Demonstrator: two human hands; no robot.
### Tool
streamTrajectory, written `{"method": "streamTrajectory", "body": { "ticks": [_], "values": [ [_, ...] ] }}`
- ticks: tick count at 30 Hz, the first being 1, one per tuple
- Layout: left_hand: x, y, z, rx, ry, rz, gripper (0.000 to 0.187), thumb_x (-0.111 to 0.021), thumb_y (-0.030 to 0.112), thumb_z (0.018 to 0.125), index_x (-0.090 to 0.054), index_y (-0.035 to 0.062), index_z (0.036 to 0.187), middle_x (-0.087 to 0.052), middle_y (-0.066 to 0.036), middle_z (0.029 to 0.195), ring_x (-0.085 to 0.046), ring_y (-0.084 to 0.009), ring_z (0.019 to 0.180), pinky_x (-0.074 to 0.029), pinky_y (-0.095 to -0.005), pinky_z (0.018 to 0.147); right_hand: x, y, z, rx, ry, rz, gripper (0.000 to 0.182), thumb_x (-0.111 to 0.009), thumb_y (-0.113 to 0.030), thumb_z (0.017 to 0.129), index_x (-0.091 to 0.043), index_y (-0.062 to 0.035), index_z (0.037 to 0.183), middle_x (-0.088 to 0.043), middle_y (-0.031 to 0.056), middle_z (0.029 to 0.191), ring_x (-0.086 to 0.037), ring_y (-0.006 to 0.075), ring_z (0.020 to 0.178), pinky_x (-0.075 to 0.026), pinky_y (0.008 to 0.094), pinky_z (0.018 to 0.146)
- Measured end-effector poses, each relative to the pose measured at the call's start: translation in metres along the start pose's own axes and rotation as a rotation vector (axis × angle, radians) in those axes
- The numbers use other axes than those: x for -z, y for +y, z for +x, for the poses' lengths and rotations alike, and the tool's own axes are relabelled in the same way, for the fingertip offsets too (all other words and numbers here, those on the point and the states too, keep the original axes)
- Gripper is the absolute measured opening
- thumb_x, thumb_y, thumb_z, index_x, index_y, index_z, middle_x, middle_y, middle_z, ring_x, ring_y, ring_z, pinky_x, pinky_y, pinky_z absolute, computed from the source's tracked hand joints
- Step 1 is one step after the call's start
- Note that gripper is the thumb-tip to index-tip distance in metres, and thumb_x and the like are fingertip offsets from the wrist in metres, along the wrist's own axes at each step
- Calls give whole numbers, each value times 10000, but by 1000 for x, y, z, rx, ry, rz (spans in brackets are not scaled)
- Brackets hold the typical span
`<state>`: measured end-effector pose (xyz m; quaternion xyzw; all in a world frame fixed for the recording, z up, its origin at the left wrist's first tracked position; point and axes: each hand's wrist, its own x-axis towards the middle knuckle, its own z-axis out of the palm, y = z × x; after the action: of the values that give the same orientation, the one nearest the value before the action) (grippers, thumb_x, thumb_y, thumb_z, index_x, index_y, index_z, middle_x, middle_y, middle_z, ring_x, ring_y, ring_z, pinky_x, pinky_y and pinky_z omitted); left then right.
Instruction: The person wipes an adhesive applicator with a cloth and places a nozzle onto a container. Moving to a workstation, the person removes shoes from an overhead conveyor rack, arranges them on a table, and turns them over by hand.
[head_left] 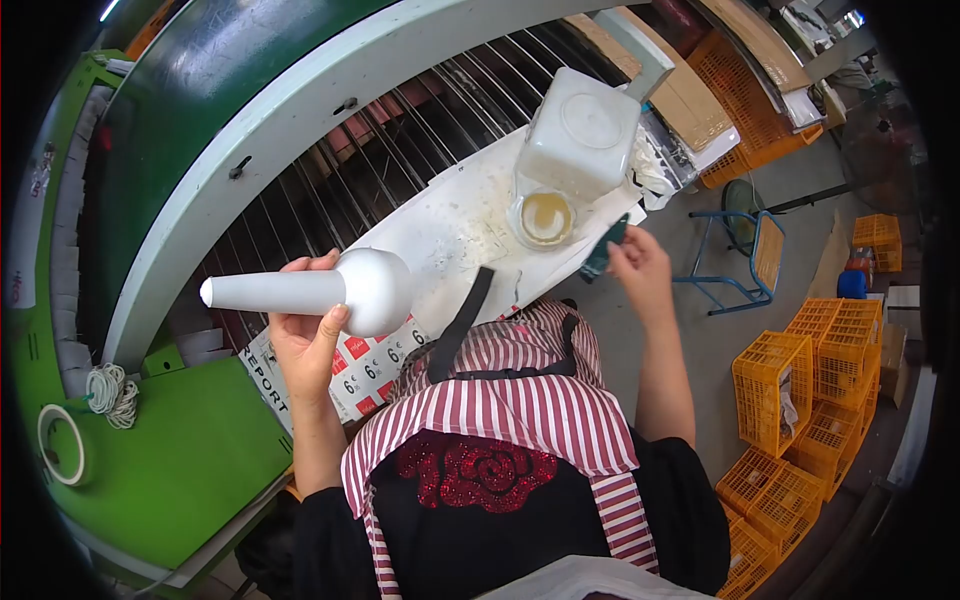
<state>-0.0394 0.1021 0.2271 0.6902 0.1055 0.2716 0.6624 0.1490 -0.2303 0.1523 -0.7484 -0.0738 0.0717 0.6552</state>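
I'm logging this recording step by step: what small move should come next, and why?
Probably bring the dark green piece in the right hand to the white long-necked object: the left hand holds that object raised, apart from the green piece.

A blue metal-framed stool with a wooden seat [769, 258] stood on a grey floor [712, 362] near stacked orange-yellow plastic crates [766, 372]; a flat, bright-green worktable [180, 460] occupied the opposite side.
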Motion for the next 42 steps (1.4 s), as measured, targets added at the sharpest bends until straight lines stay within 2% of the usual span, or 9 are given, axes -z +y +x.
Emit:
{"method": "streamTrajectory", "body": {
  "ticks": [5,10,14,19,25,28,33,38,42],
  "values": [
    [8,-18,-16,133,64,-39,577,-682,12,786,-392,20,1285,-543,-167,1225,-490,-274,1205,-372,-401,1029,4,-12,-6,62,10,24,135,-577,37,854,-502,35,967,-611,53,845,-621,93,696,-498,208,625],
    [17,-57,-28,199,99,23,564,-678,16,795,-389,5,1280,-536,-158,1226,-506,-240,1167,-382,-380,1019,-27,-12,4,144,-95,-91,302,-544,65,859,-495,51,1156,-609,78,927,-647,140,767,-525,234,662],
    [18,-92,-38,233,140,11,560,-686,25,796,-394,0,1273,-540,-145,1213,-519,-217,1136,-384,-364,1014,-29,-9,10,192,-150,-56,235,-541,50,873,-512,52,1107,-604,85,957,-651,151,804,-535,242,692],
    [12,-124,-45,277,217,-46,550,-685,34,805,-396,-8,1271,-536,-152,1225,-514,-222,1146,-370,-357,1025,-27,-24,7,26,-136,100,128,-536,15,902,-522,49,1025,-620,111,996,-654,167,868,-530,252,768],
    [1,-170,-46,144,312,-2,538,-659,26,815,-383,-20,1274,-505,-160,1267,-492,-236,1167,-344,-345,1035,-18,-8,4,66,-175,62,191,-525,-17,921,-535,46,1101,-633,132,987,-651,189,891,-524,271,786],
    [-9,-179,-52,58,250,285,466,-629,64,832,-436,-12,1249,-519,-131,1254,-487,-231,1162,-336,-345,1025,-10,-2,5,101,-202,36,209,-520,-30,928,-539,49,1121,-633,141,990,-649,192,889,-520,276,788],
    [-15,-212,-57,-144,312,438,483,-660,112,817,-468,4,1247,-544,-154,1191,-519,-263,1111,-381,-362,977,8,2,11,278,-236,24,236,-521,-47,933,-528,54,1146,-638,145,981,-644,194,911,-515,281,791],
    [-12,-229,-59,-171,386,473,553,-686,189,816,-435,1,1272,-529,-170,1197,-507,-280,1127,-383,-372,981,65,3,8,439,-16,-98,209,-534,-135,946,-601,10,1082,-633,42,911,-565,79,795,-456,223,725],
    [-19,-215,-67,-180,312,611,635,-701,233,805,-384,-10,1299,-475,-187,1241,-469,-301,1166,-373,-380,991,119,29,60,458,19,-307,218,-543,-173,929,-639,17,977,-643,54,846,-579,116,771,-457,269,719]
  ]
}}
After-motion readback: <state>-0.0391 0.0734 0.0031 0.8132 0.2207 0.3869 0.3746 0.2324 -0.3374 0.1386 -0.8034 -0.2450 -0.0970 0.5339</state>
